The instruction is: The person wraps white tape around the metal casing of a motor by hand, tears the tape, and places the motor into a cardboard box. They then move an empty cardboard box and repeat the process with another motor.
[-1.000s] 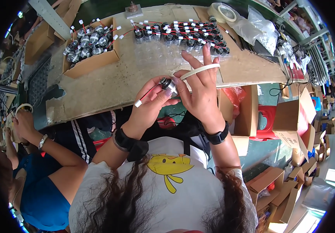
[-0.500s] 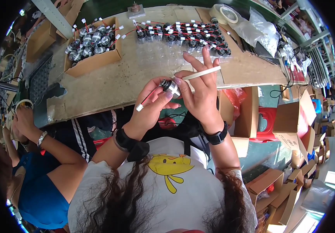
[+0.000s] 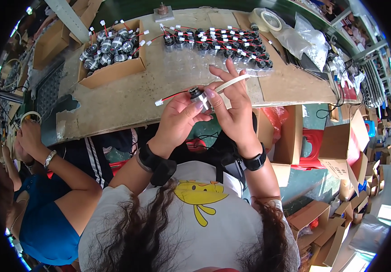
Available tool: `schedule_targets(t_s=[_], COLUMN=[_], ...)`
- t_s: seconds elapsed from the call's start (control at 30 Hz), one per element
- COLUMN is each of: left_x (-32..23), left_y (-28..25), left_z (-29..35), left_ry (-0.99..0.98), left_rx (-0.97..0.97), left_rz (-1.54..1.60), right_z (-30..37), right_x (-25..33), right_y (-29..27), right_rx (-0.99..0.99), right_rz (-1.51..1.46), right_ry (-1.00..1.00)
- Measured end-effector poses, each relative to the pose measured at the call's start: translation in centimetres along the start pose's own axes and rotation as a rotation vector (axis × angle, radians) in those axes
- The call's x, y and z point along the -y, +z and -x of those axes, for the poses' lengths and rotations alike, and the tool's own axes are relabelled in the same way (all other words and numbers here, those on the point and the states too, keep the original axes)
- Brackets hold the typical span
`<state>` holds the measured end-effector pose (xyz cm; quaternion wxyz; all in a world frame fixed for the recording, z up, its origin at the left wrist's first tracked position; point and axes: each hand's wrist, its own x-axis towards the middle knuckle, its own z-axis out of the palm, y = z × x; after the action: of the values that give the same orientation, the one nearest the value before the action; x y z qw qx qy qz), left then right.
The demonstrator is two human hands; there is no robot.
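Head view: the small silver cylindrical metal motor with black end cap and pale band point(image 3: 203, 99) is held up between both hands, by the near edge of the brown-topped table point(image 3: 114, 99). Left hand point(image 3: 173, 121): grip pinched on the motor, thumb to fingers. Right hand point(image 3: 235, 111): thumb and forefinger closed on the motor's right side, narrow cream tape-like ring point(image 3: 227, 85) hooked over the fingers. To do this well, I'd say: left steadies the body, right thumb presses the band flat with even pressure, no creases; let the thin red-and-black wire lead point(image 3: 173, 95) trail left, clear of both thumbs; don't let the ring tug the motor askew. Counts: 1 motor in hand, 1 lead, 1 white plastic plug point(image 3: 159, 102) on its end, 1 ring on the right hand. Far left on the table: 1 open brown cardboard box point(image 3: 114, 76) of heaped motors, ten-plus showing, exact number hidden by overlap. Far middle: 1 clear plastic tray point(image 3: 182, 68), well over a dozen black-capped motors in rows, wires cover too many for an exact figure.
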<state>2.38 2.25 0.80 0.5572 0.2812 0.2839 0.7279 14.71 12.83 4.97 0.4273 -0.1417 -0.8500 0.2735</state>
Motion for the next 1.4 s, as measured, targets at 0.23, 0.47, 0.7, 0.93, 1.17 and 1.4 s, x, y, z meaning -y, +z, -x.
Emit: schedule_targets(t_s=[0.23,0.47,0.7,0.93,1.17,1.4], left_x=[0.2,0.4,1.0,1.4,0.6,0.9], left_y=[0.3,-0.2,-0.1,0.4,-0.6,-0.4], left_z=[-0.2,0.1,0.4,0.0,0.3,0.4], left_ry=[0.056,0.075,0.141,0.187,0.062,0.066], left_rx=[-0.053,-0.074,-0.061,-0.13,-0.079,-0.078], left_rz=[0.045,0.092,0.003,0.029,0.07,0.004], right_z=[0.0,-0.5,-0.1,0.0,-0.4,0.0], right_x=[0.6,1.5,1.4,1.1,0.6,1.1], right_y=[0.1,-0.4,0.6,0.9,-1.1,-0.3], right_rx=[0.003,-0.056,-0.083,-0.077,0.004,-0.08], right_rz=[0.081,0.163,0.264,0.296,0.101,0.279], right_ry=[-0.011,-0.058,-0.061,-0.05,-0.034,-0.097])
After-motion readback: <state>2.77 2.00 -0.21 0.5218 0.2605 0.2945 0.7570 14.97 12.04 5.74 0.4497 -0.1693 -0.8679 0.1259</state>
